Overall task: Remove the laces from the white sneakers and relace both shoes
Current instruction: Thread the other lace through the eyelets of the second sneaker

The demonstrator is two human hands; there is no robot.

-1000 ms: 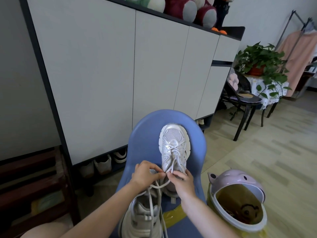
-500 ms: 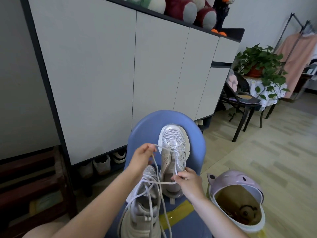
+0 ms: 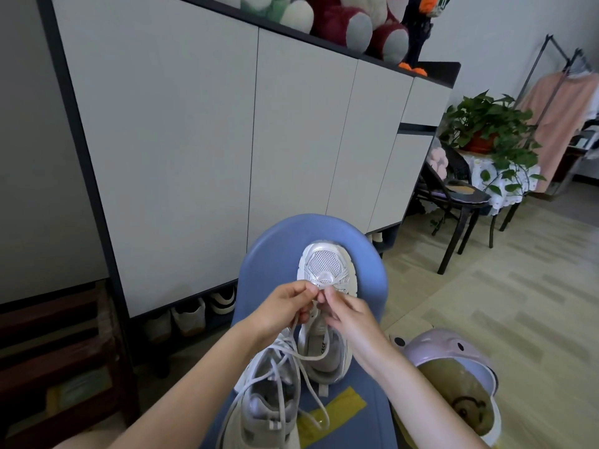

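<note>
We pinch the lace at the far sneaker's toe.
Our left hand and right hand grip the white lace above the sneaker.

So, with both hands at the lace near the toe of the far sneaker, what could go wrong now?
1. The loose white lace trails across the nearer white sneaker; pulling may snag or drag that shoe.
2. The far white mesh sneaker sits near the blue stool's rim; a tug from the left hand or right hand might slide it off.

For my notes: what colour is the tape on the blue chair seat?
Yellow tape, seen in the head view.
</note>
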